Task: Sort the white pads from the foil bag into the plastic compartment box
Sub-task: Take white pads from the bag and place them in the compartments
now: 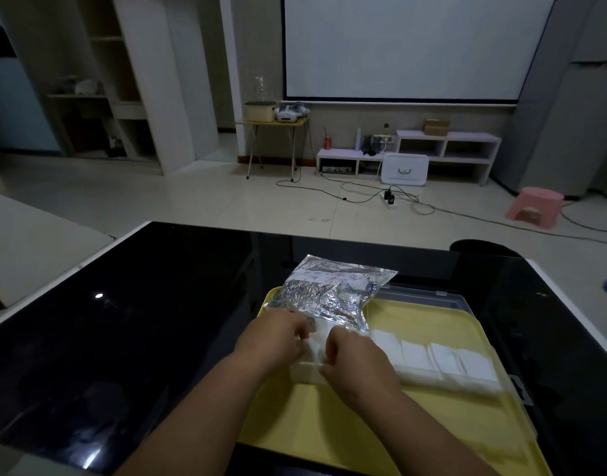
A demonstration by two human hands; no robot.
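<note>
A crinkled foil bag lies at the far end of a yellow tray, its mouth toward me. My left hand and my right hand meet just below the bag, both pinching a white pad between them. A clear plastic compartment box sits on the tray's right half. Several white pads lie side by side in its near row. Part of the held pad is hidden by my fingers.
The tray rests on a glossy black table with a white edge. A dark round object stands at the table's far right corner. Beyond are the floor with cables, a pink stool and low white shelves.
</note>
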